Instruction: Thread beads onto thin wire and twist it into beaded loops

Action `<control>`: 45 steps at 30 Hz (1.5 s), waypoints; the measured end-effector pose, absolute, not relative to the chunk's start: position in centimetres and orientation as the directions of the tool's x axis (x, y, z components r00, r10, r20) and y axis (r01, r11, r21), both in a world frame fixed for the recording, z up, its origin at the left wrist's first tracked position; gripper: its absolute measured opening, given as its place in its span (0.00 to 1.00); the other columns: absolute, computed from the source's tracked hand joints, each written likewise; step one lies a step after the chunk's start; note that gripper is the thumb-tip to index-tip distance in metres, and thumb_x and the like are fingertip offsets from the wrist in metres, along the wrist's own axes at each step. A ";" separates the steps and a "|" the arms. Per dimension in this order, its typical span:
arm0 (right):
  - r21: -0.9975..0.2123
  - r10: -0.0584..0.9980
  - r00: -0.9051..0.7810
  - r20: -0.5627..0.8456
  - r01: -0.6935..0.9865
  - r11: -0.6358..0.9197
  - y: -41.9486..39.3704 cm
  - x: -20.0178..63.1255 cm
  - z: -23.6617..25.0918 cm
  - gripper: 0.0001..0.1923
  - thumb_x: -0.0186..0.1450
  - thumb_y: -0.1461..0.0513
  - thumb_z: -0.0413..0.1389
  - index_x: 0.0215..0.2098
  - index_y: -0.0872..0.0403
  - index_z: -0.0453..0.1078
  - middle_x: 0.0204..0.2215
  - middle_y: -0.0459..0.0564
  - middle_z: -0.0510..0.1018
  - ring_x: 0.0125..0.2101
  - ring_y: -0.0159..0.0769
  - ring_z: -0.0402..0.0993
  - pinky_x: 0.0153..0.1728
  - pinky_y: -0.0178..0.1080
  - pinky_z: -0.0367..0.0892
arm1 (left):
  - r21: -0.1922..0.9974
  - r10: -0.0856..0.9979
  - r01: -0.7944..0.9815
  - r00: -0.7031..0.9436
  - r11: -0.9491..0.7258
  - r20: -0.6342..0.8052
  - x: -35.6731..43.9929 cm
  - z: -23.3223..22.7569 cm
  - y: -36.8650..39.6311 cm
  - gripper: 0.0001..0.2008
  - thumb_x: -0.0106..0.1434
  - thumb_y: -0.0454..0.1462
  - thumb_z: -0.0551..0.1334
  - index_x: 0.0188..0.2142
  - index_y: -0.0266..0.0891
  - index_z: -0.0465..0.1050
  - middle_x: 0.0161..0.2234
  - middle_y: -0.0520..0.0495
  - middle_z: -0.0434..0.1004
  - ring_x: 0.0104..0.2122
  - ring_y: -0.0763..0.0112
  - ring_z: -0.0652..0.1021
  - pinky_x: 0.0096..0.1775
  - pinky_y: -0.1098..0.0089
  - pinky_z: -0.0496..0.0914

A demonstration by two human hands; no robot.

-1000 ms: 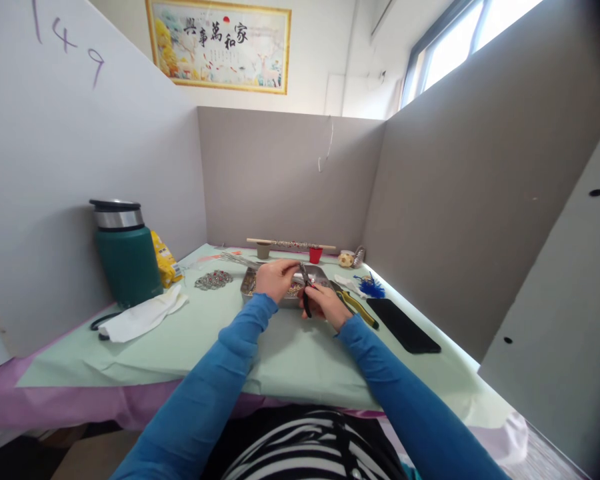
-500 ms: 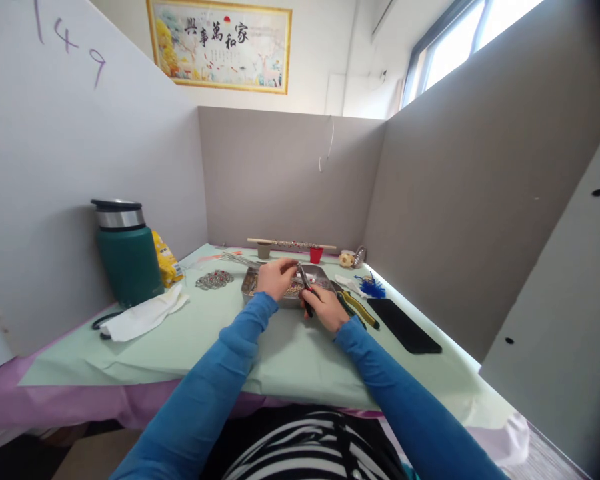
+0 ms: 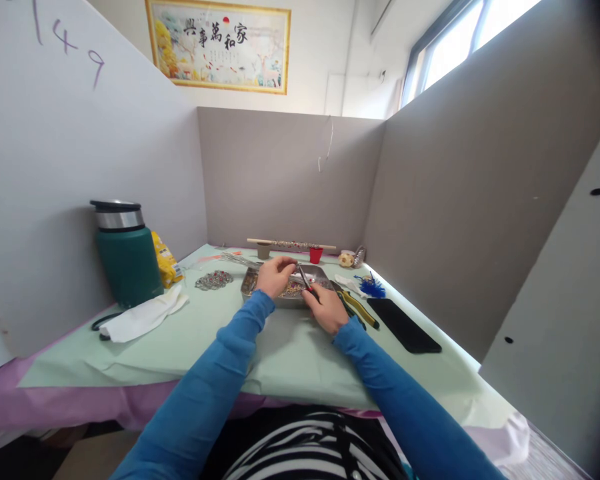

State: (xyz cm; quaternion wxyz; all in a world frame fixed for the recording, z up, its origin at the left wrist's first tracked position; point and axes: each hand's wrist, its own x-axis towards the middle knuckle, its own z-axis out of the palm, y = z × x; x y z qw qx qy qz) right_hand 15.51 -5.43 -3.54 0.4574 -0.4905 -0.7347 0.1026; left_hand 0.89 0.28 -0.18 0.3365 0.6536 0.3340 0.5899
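Observation:
Above a metal tray (image 3: 325,273) of small beads, my two hands work close together. My right hand (image 3: 329,311) is closed round a pair of pliers (image 3: 307,283), their dark jaws pointing up and left. At the jaws' tips, my left hand (image 3: 276,276) pinches with thumb and fingers; whatever lies between them is too small to make out. Thin wires (image 3: 240,259) stick out over the tray's left back side. To the left of the tray lies a beaded silver chain bundle (image 3: 214,280).
Yellow-handled pliers (image 3: 364,312) and a black phone (image 3: 404,325) lie at the right, near a blue tassel (image 3: 373,287). Behind the tray, a stick (image 3: 260,241) rests across a grey cup (image 3: 263,251) and a red cup (image 3: 315,254). A green bottle (image 3: 129,263) and white cloth (image 3: 147,317) are left.
The pliers have tilted slightly and my right hand's fingers have shifted on the handles. My left hand stays almost in place at the tips.

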 end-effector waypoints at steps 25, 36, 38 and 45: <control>-0.141 0.715 -0.035 0.698 0.973 0.185 -6.5 14.6 -3.2 0.12 0.61 0.56 0.49 0.37 0.54 0.67 0.33 0.51 0.75 0.30 0.36 0.69 0.27 0.35 0.52 | 0.886 0.905 -0.404 0.424 0.226 -0.037 0.1 0.8 -0.3 0.10 0.60 0.29 0.56 0.23 0.29 0.69 0.16 0.52 0.65 0.13 0.86 0.64 0.15 0.83 0.60; -0.244 0.703 0.017 0.711 0.943 0.225 -5.9 14.7 -3.5 0.13 0.62 0.55 0.47 0.38 0.54 0.66 0.35 0.52 0.74 0.32 0.37 0.69 0.28 0.35 0.56 | 0.880 0.956 -0.473 0.270 0.032 0.111 0.5 0.5 0.1 0.04 0.59 0.27 0.56 0.29 0.31 0.67 0.20 0.51 0.69 0.18 0.79 0.73 0.22 0.77 0.71; -0.359 0.703 0.045 0.709 0.882 0.305 -5.5 15.0 -3.6 0.12 0.63 0.55 0.46 0.36 0.54 0.66 0.33 0.51 0.74 0.32 0.37 0.69 0.31 0.35 0.58 | 0.877 0.965 -0.480 0.217 -0.024 0.145 0.6 0.5 0.0 0.04 0.59 0.25 0.55 0.32 0.31 0.67 0.22 0.49 0.71 0.23 0.74 0.76 0.27 0.73 0.73; -0.656 0.688 0.150 0.710 0.496 0.569 -4.7 15.7 -3.3 0.12 0.59 0.57 0.51 0.38 0.55 0.65 0.30 0.48 0.74 0.30 0.35 0.69 0.35 0.37 0.64 | 0.926 0.939 -0.369 0.285 -0.077 0.191 1.2 0.2 -0.9 0.10 0.52 0.28 0.63 0.36 0.32 0.70 0.30 0.45 0.76 0.26 0.70 0.78 0.29 0.69 0.73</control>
